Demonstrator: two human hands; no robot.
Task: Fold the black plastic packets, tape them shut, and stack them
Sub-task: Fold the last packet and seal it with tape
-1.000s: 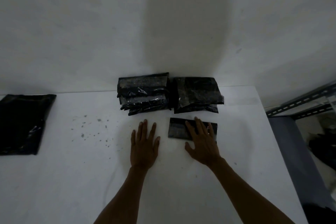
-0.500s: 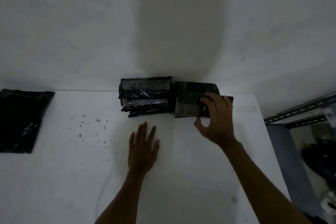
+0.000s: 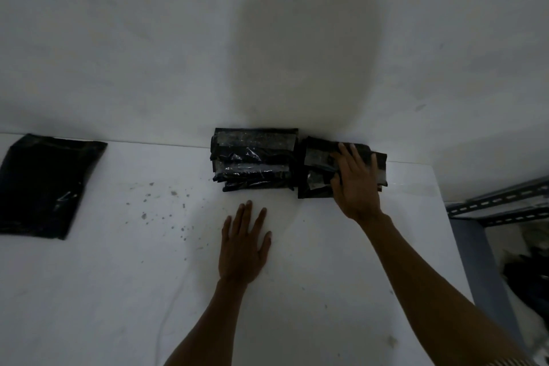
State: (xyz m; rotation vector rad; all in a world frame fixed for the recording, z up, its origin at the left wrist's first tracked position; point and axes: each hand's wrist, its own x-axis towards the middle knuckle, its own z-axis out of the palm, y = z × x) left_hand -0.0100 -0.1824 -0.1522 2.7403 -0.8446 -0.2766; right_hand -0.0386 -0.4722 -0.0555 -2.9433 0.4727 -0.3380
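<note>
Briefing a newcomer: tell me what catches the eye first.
The right hand rests on the right stack of black packets at the table's far edge, beside a second stack. The left hand lies flat on the white table; a flat black bag lies far left.

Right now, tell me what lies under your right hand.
The right hand lies flat on the right stack of folded black packets. The palm covers much of the stack's top, so any tape there cannot be seen.
</note>
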